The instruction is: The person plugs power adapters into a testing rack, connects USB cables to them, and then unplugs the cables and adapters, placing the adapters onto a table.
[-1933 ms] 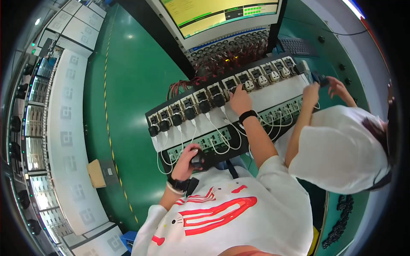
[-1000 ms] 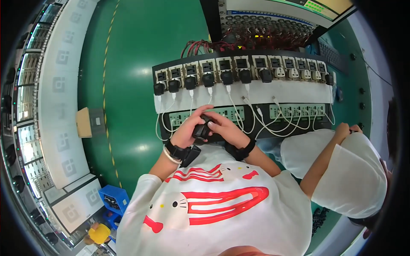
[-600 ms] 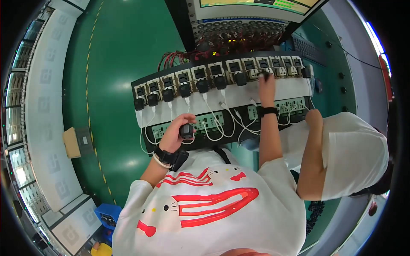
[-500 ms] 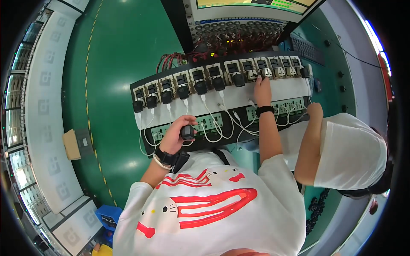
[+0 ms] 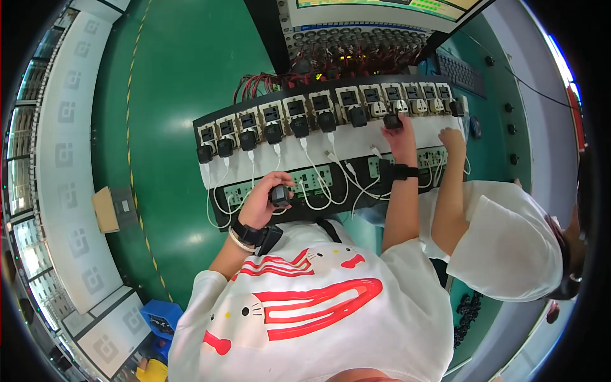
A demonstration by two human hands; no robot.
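Black charger block (image 5: 393, 121) sits pinched in the person's right hand (image 5: 401, 137), out at the socket row, just below the white plugs (image 5: 377, 108); from where I stand I can't tell whether it is seated in anything. The left hand (image 5: 256, 204) is curled around a second black block (image 5: 279, 196), held low in front of the shirt (image 5: 312, 299), above the near edge of the bench rig (image 5: 299, 216). A black wristband (image 5: 404, 172) circles the right wrist, and the left one wears a black strap (image 5: 256, 235) with a pale band beside it.

Up along the rig, the sockets (image 5: 272, 114) stand in a slanting row, and more black adapters (image 5: 299, 127) hang from those on the left, several with white cables (image 5: 323, 191) drooping toward the green circuit boards (image 5: 312, 180). A few loose cable ends (image 5: 349, 167) lie between the boards, to the left of the right forearm.

Close by on the right, a co-worker's hand (image 5: 450, 137) rests over the white strip (image 5: 356, 141), fingers bent; whether it grips anything I can't make out. Past the row, red wires (image 5: 261, 84) spill out beneath the screen (image 5: 439, 6), with a keyboard (image 5: 461, 71) off to the right on the green surface
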